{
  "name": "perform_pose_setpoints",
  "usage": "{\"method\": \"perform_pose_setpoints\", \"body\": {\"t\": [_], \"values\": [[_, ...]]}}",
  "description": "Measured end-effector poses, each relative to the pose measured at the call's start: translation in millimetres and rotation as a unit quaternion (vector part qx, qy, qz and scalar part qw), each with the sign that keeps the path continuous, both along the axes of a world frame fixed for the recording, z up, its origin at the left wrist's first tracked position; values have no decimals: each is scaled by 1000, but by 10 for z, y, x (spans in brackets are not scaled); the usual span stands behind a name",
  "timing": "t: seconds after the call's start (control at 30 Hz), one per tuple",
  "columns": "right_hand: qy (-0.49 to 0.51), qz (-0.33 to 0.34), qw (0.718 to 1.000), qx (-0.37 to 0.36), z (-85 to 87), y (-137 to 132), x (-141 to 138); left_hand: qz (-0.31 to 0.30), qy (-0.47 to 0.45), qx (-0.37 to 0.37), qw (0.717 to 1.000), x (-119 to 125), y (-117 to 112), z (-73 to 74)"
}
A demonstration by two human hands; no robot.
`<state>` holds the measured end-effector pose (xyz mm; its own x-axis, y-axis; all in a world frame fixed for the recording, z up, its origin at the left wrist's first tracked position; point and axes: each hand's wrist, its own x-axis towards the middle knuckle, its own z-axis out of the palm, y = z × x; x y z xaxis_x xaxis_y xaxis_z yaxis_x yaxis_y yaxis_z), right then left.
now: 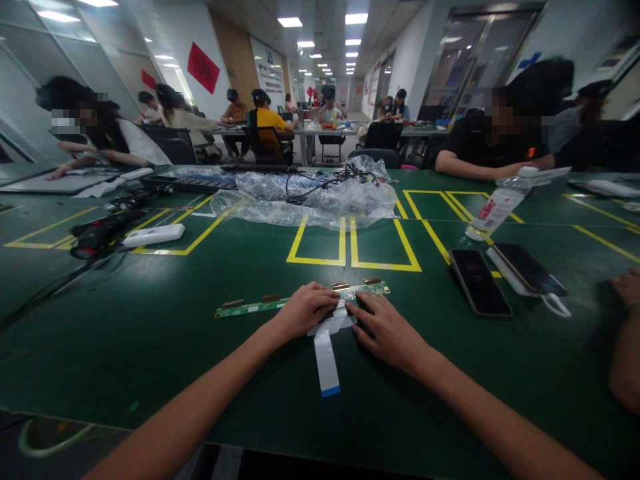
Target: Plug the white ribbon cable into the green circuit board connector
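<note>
A long, narrow green circuit board [255, 308] with copper-coloured tabs along its far edge lies on the green table in front of me. A white flat ribbon cable [326, 360] with a blue end runs from the board's middle toward me. My left hand [306, 310] is closed over the board, its fingertips pressed together beside the cable's upper end. My right hand [384, 327] lies to the right of the cable, fingers spread, the fingertips touching the board and cable area. The joint between cable and board is partly hidden by my fingers.
Clear plastic wrap with black cables [310, 197] lies beyond the board. On the right are a water bottle [497, 207] and two phones [480, 283]; at left, a white device [154, 235] and a black strapped item [95, 235]. A neighbour's arm [625, 347] rests at far right.
</note>
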<state>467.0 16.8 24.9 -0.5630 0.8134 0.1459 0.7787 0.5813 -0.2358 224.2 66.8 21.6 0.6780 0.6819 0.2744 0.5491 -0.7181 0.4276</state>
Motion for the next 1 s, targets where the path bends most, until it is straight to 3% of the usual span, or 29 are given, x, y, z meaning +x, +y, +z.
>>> {"method": "perform_pose_setpoints", "body": {"t": [0.43,1.0], "values": [[-6,2,1000,-13,7,18,23,-10,-20,-42,999,-74,28,85],[5,11,1000,16,-47,27,-2,2,-40,-37,999,-46,52,-23]]}}
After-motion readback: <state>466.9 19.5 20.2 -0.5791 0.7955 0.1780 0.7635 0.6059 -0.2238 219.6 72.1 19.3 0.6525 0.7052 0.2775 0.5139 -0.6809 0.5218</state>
